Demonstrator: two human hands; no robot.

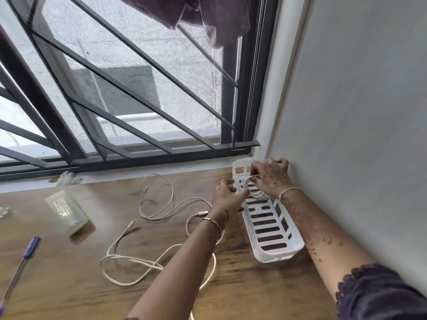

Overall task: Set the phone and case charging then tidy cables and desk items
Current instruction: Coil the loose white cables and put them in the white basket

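A white slotted plastic basket (275,227) lies on the wooden desk (69,273) along the right wall. Over its far end both my hands hold a small coiled white cable (254,191). My right hand (271,175) pinches the coil from above. My left hand (227,196) holds its left side with curled fingers. A long beige cable (157,204) lies loose in loops across the desk, with connectors near the middle. No phone or case is in view.
A translucent bottle (67,211) lies on its side at the left. A blue pen (20,264) lies at the front left edge. A crumpled white thing (67,177) sits on the window sill. Barred window behind, grey wall to the right.
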